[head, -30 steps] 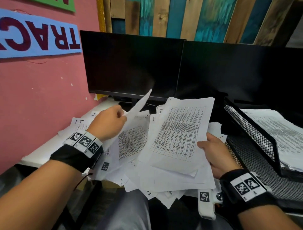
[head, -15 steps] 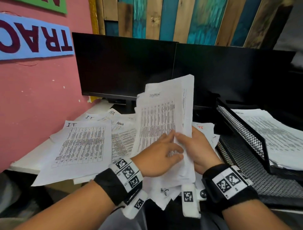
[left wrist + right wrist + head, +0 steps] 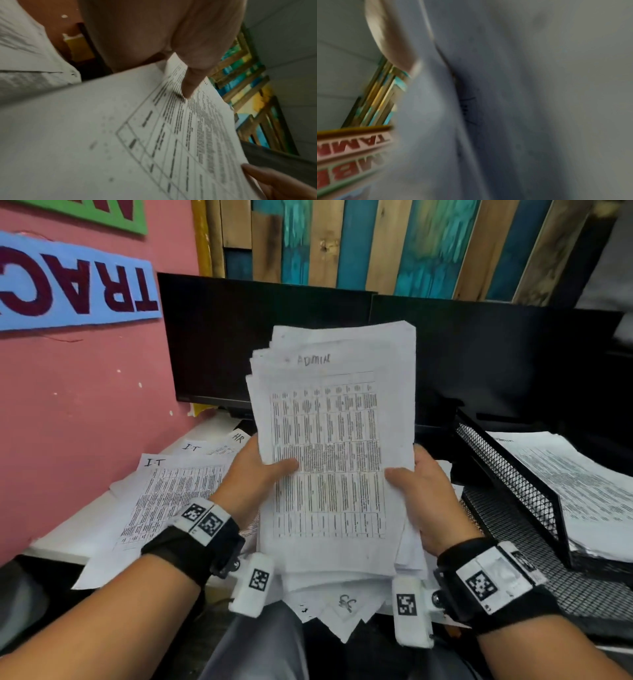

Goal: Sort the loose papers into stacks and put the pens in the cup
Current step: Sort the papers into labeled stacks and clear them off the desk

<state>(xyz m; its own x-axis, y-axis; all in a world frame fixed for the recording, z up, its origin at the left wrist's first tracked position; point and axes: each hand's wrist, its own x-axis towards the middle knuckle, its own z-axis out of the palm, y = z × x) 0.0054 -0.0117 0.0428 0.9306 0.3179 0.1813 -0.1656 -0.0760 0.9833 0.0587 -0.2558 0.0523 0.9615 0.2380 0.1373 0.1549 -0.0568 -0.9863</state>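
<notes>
Both hands hold a stack (image 3: 334, 446) headed ADMIN upright above the worktop (image 3: 68, 537): left hand (image 3: 255, 474) pinching its left edge, right hand (image 3: 423, 491) pinching the right. Loose papers (image 3: 171, 494) lie left.

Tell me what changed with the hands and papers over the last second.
The left hand let go of its single sheet, crossed to the bundle, and now grips its left edge. The sheet lies on the IT pile. The bundle of papers, headed ADMIN, has been raised upright and squared, with the right hand gripping its right edge throughout. The mesh tray with its papers and the monitors stayed as they were.
</notes>
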